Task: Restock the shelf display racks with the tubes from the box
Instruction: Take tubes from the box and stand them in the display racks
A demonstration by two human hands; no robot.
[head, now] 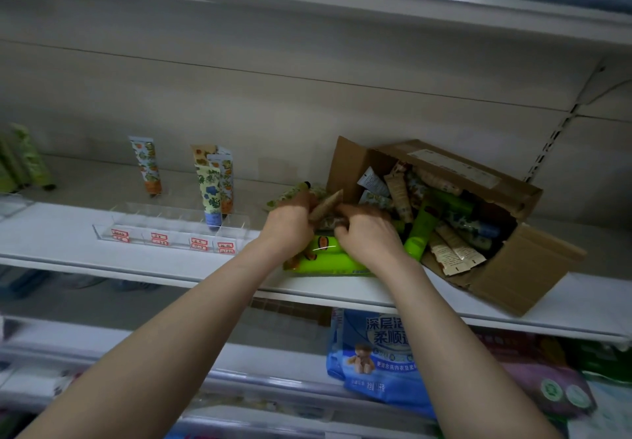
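A shop is shown, at a bay of retail shelving. Tiers of white metal shelf boards (68, 233) are hung on a slotted steel upright (554, 137) set against a pale back panel. On the middle board a clear acrylic divided display rack (171, 226) is fronted with small red-and-white price labels (159, 238), and slim flower-patterned tubes (212, 185) are stood upright in it. A brown cardboard carton (506, 267) packed with loose tubes of mixed designs (422, 230) is laid nearby. Below, a blue plastic pouch printed with Chinese lettering (379, 363) and a purple pack (543, 377) are stocked.
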